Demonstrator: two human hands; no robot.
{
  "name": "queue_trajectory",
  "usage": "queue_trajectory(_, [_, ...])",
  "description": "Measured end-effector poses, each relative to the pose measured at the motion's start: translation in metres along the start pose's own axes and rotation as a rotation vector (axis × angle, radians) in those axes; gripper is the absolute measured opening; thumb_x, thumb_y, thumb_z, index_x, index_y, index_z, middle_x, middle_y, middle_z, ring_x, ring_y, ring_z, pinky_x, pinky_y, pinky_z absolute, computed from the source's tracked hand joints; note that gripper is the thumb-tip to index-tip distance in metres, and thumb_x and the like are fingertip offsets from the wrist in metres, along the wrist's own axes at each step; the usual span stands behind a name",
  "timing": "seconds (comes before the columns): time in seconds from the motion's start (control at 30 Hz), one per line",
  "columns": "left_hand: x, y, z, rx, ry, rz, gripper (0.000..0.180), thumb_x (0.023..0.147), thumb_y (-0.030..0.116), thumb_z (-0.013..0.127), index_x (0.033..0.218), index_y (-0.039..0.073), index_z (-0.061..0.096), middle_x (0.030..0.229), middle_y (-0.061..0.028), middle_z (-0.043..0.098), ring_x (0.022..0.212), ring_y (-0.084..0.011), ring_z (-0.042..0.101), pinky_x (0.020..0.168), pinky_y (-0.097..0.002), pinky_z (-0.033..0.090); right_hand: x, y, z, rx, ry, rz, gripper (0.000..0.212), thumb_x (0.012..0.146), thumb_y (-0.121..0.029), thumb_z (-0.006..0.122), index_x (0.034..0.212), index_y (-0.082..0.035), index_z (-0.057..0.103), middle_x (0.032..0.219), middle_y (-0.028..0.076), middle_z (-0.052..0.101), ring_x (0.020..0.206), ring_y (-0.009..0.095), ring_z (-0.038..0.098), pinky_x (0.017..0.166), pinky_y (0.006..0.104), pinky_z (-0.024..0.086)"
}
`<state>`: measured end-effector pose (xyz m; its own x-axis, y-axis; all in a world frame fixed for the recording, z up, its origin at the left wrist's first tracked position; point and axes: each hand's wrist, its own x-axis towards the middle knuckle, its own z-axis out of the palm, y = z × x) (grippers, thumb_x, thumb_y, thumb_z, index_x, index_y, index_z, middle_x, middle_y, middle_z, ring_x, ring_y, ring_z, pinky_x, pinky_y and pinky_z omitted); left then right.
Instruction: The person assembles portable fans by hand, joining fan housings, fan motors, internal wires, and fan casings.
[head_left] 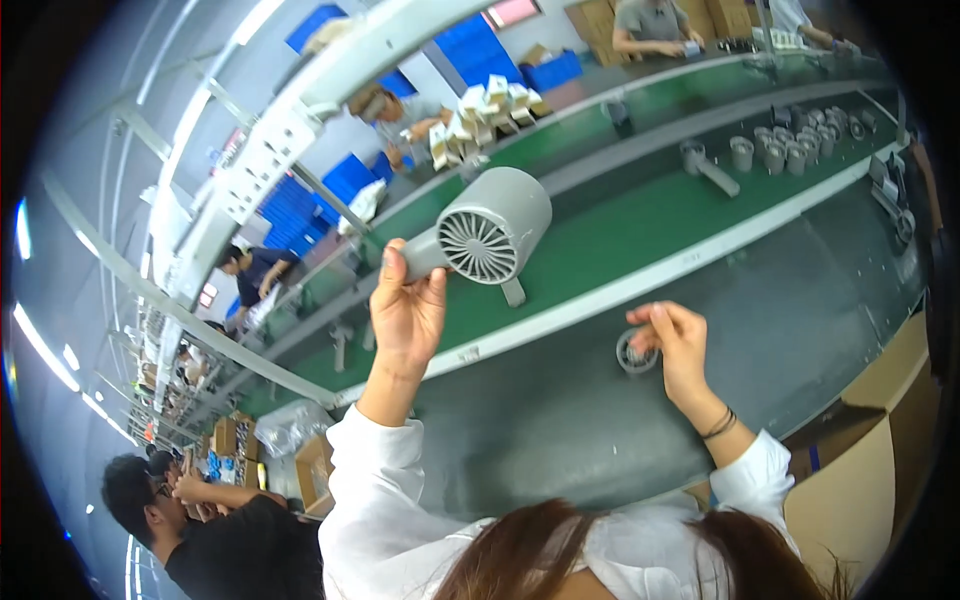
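Observation:
My left hand (pixel 408 310) is raised over the bench edge, its fingers closed round the handle of a grey handheld fan (pixel 517 212). The fan's barrel-shaped head points up to the right, and its round grille of radial slats faces me. Lower and to the right, my right hand (pixel 678 350) has bent fingers, with the tips on a small round grey fan part (pixel 630 364) that has an open ring shape. Those fingers partly cover the part, and whether it also rests on the dark bench (pixel 540 400) is hard to see.
Beyond the bench runs a green conveyor (pixel 610 235) carrying another grey handheld fan (pixel 712 170) and several grey cylindrical housings (pixel 790 145). An open cardboard box (pixel 850 470) stands at my right. A person in black (pixel 240 545) works at the left; others sit across the conveyor near blue crates (pixel 470 45).

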<state>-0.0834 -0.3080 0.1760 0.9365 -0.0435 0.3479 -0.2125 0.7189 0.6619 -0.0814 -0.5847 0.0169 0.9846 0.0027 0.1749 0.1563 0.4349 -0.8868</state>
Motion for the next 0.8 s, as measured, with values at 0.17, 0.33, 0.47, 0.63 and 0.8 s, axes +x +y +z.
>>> queue_trajectory(0.17, [0.048,0.056,0.075,0.381,-0.297,0.372,0.014,0.095,0.016,0.053,0.104,0.005,0.053,0.105,-0.0099,0.061,0.096,-0.025,0.064,0.078,-0.0384,0.059,-0.007,-0.013,-0.004,-0.071,0.027,-0.135,0.014,0.09,-0.008,0.059,0.089,0.006,0.064,0.084,0.009,0.067,0.061,0.009,0.058,0.055,0.0213,0.047])
queue_trajectory(0.33, [0.125,0.105,0.163,0.862,-0.492,1.14,0.013,0.094,0.013,0.055,0.099,0.001,0.053,0.097,-0.0132,0.061,0.09,-0.022,0.064,0.078,-0.0405,0.057,0.003,-0.012,-0.015,-0.268,0.098,-0.353,0.01,0.087,-0.004,0.059,0.088,0.004,0.065,0.081,0.007,0.065,0.062,0.009,0.059,0.057,0.0215,0.048])
queue_trajectory(0.47, [0.215,0.12,0.211,1.284,-0.349,1.47,0.023,0.093,0.019,0.059,0.094,-0.004,0.055,0.077,-0.011,0.066,0.072,-0.0162,0.064,0.064,-0.0268,0.049,0.012,-0.022,-0.016,-0.4,0.147,-0.493,0.009,0.085,-0.002,0.06,0.085,0.005,0.065,0.08,0.008,0.065,0.061,0.011,0.06,0.055,0.0227,0.048])
queue_trajectory(0.63, [0.288,0.083,0.25,1.623,-0.454,1.513,0.023,0.093,0.022,0.059,0.096,-0.001,0.056,0.06,-0.0102,0.058,0.062,-0.0167,0.061,0.057,-0.0284,0.045,0.005,-0.033,-0.023,-0.515,0.192,-0.673,0.005,0.08,0.001,0.063,0.083,0.003,0.066,0.08,0.011,0.065,0.061,0.015,0.061,0.054,0.0241,0.048])
queue_trajectory(0.8, [0.345,0.072,0.239,1.974,-0.586,1.431,0.017,0.089,0.016,0.06,0.095,0.001,0.055,0.071,-0.022,0.056,0.067,-0.0357,0.054,0.061,-0.0402,0.042,0.009,-0.036,-0.021,-0.582,0.181,-0.778,0.005,0.077,0.004,0.064,0.082,0.003,0.065,0.081,0.012,0.066,0.06,0.018,0.062,0.053,0.0248,0.048])
